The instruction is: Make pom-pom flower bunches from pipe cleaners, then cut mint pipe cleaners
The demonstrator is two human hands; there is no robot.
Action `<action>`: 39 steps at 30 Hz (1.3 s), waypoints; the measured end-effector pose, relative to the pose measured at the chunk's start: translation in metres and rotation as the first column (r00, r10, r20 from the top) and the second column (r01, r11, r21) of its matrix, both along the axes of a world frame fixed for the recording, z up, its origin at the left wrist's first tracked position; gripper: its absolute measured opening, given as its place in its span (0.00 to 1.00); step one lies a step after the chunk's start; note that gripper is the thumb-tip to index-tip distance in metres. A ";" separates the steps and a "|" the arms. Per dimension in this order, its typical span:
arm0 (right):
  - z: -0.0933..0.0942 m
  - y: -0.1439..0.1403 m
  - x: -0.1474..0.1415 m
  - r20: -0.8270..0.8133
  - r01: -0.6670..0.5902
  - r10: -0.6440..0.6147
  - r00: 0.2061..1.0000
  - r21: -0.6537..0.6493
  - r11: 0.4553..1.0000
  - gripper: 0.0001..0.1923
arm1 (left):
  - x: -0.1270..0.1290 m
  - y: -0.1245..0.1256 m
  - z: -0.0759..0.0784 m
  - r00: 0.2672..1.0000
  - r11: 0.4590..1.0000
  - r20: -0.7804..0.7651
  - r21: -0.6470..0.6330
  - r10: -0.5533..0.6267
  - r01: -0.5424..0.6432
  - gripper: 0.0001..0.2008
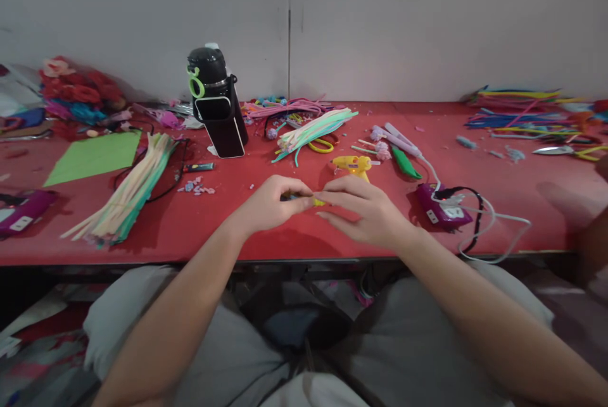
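Observation:
My left hand [270, 202] is closed, thumb and fingertips pinched together at the middle of the table's front. Against its fingertips, my right hand [365, 209] has its fingers closed from the other side, the lower ones somewhat apart. A small yellow piece [319, 202] shows between the two hands; both seem to hold it, and its kind is too small and covered to tell. Something dark and bluish shows within the curl of my left hand. Just beyond my right hand stands a yellow hot glue gun [352, 164].
A black bottle [223, 122] stands at back left. Bundles of pipe cleaners lie left [135, 198] and centre back [316, 131]. A purple power strip [441, 207] with looped white cable is at right, near scissors [555, 150]. Another person's arm [593, 236] shows at the right edge.

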State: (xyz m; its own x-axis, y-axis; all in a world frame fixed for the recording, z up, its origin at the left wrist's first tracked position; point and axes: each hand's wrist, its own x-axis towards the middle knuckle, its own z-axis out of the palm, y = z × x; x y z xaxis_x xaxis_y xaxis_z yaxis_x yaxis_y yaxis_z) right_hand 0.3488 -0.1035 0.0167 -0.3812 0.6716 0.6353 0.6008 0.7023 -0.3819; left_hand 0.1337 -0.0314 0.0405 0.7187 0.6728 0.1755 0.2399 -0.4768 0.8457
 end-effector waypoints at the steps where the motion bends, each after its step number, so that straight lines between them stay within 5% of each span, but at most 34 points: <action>1: -0.002 0.001 0.000 0.024 0.001 -0.002 1.000 0.008 1.000 0.13 | 0.000 0.000 0.001 1.000 0.999 -0.008 -0.037 -0.015 0.015 0.08; 7: -0.007 0.004 -0.007 -0.153 -0.007 -0.005 0.988 -0.081 0.997 0.11 | -0.003 0.000 0.002 0.999 0.994 0.031 -0.096 -0.045 0.047 0.08; 18: -0.005 0.000 -0.023 -0.379 0.074 -0.218 0.899 -0.358 0.931 0.13 | -0.002 -0.002 0.000 0.998 0.997 0.063 0.070 0.030 -0.035 0.07; 23: -0.012 0.001 -0.030 -0.538 0.011 -0.338 0.772 -0.520 0.854 0.16 | 0.000 -0.003 -0.008 0.989 0.986 0.128 0.137 0.078 -0.096 0.07; 30: -0.025 0.009 -0.042 -0.750 -0.131 -0.454 0.480 -0.573 0.809 0.18 | 0.017 -0.015 -0.029 0.939 0.948 0.254 0.155 0.232 -0.277 0.09; 34: -0.028 0.012 -0.043 -0.792 -0.175 -0.471 0.388 -0.565 0.806 0.18 | 0.024 -0.024 -0.034 0.897 0.904 0.300 0.183 0.324 -0.387 0.07; 39: -0.028 0.014 -0.044 -0.784 -0.207 -0.489 0.381 -0.588 0.782 0.18 | 0.020 -0.029 -0.032 0.910 0.726 0.150 0.559 0.387 -0.401 0.07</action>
